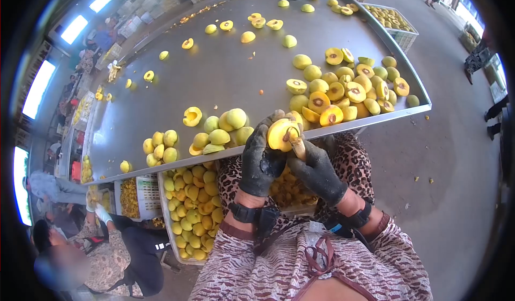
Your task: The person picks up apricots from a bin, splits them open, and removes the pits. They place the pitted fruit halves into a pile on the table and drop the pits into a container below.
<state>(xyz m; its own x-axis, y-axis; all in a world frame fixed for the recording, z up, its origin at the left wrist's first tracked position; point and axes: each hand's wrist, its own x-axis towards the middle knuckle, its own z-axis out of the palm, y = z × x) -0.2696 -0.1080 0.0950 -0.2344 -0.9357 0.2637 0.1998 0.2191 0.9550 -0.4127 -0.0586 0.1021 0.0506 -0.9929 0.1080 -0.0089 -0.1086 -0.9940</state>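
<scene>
The left hand (261, 160), in a dark knitted glove, gripped a halved yellow fruit (279, 133) from its left, fingers curled over its top. The right hand (317, 173), gloved alike, sat just below and right of the fruit, clenched on a short pale tool (298, 147). Both black-banded wrists angled inward.

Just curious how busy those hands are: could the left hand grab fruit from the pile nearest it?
Likely yes for reach: the pile lies just beside the left hand, nothing between. But that hand is full, gripping a cut fruit.
</scene>
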